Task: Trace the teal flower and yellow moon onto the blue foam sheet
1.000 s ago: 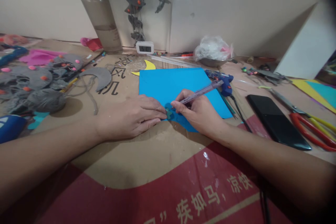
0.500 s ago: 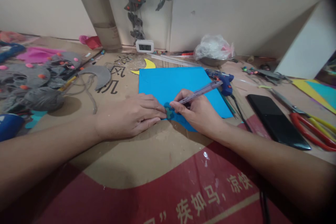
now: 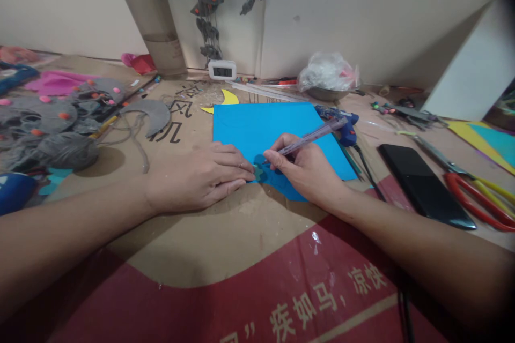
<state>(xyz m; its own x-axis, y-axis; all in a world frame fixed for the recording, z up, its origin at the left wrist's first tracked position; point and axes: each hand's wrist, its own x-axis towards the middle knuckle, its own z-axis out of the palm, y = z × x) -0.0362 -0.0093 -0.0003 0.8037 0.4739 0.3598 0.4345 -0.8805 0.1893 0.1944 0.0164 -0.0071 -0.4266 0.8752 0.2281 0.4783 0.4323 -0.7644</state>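
A bright blue sheet (image 3: 261, 123) lies on the cardboard, its near edge cut in a curve. My left hand (image 3: 209, 174) rests flat on the sheet's near left part, fingers stretched out. Its fingertips touch a small dull-green cutout (image 3: 258, 172), partly hidden under them. In my right hand (image 3: 306, 169) a clear, purplish pen (image 3: 314, 134) is pinched, tilted to the upper right. The pen's tip is close to the cutout, on or just above the blue sheet; contact cannot be made out.
A blue glue gun (image 3: 348, 124) lies behind the sheet's right side. Further right are a black phone (image 3: 422, 185) and red-handled scissors (image 3: 475, 198). Grey felt pieces and yarn (image 3: 68, 153) crowd the left. A bottle (image 3: 155, 32), small clock (image 3: 222, 71) and bowl with plastic (image 3: 328, 77) stand behind.
My right hand and the pen have shifted slightly to the right, the tip moving a little away from my left fingertips. My left hand stays in place.
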